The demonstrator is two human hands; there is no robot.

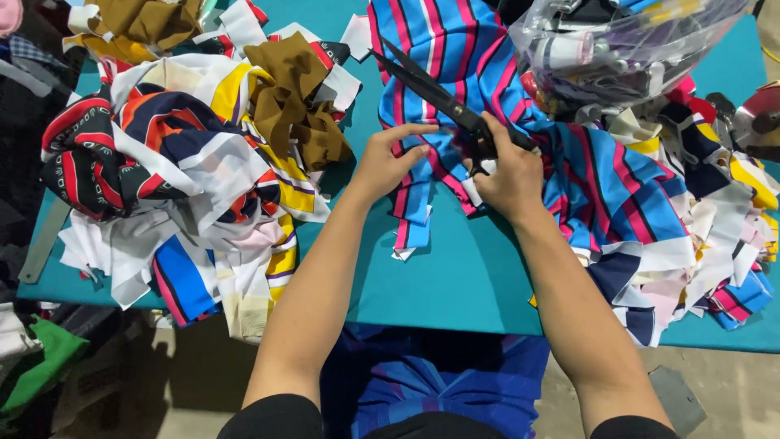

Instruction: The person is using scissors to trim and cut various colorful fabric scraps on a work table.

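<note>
Fabric offcuts and bagged sundries on teal table (455,284)

Heap of scraps (187,162) lying left; brown cloth (288,102) sitting atop; clear plastic bag (617,45) resting upper right.

Lying open btwn arms: bare teal table (455,276); crowding left, scrap pile (187,171); blocking right, striped fabric (601,179) & plastic bag (617,45).

A teal-covered table (455,276) carries everything. On its left side lies a heap of fabric scraps (187,162) in white, navy, red and yellow, with a crumpled brown piece (292,106) on top; a blue, pink and white striped cloth (585,171) spreads across the middle and right. At the far right corner a clear plastic bag (617,41) rests above more mixed offcuts (715,236).
</note>
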